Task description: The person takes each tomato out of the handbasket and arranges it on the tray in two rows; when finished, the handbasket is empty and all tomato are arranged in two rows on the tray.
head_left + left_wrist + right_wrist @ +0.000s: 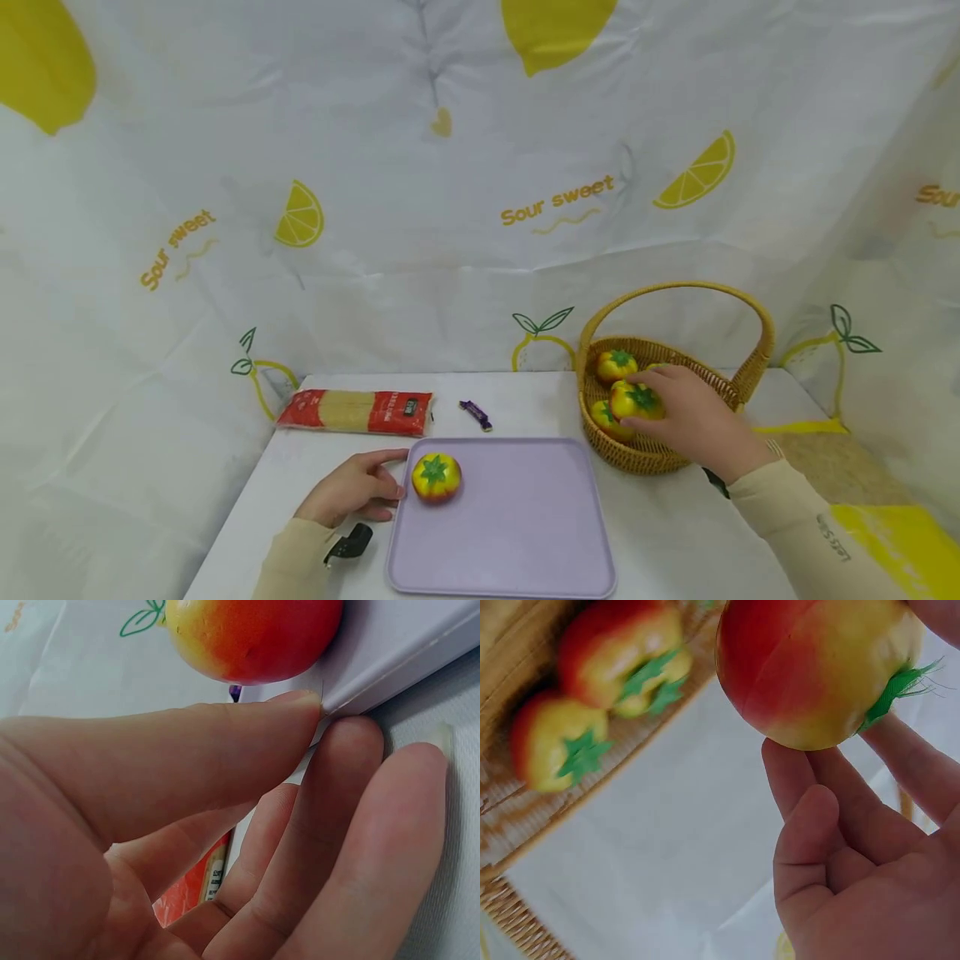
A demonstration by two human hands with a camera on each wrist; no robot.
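Observation:
My right hand [693, 417] grips an artificial tomato [817, 667], yellow and red with a green leafy top, over the wicker basket [645, 462]. In the right wrist view it is held by its sides, above and apart from the basket. Other artificial tomatoes [617, 364] lie inside the basket, partly hidden by the hand. On the left, my left hand [356, 486] holds the left rim of a lilac tray [517, 517], thumb and fingertips at the edge in the left wrist view. One artificial tomato [436, 478] sits in the tray's upper left corner.
Behind the tray lie a red and tan packet of noodles [356, 412] and a small purple wrapped candy [476, 414]. The basket's tall handle [675, 286] arches above it. A white curtain with lemon prints [420, 317] stands along the table's back.

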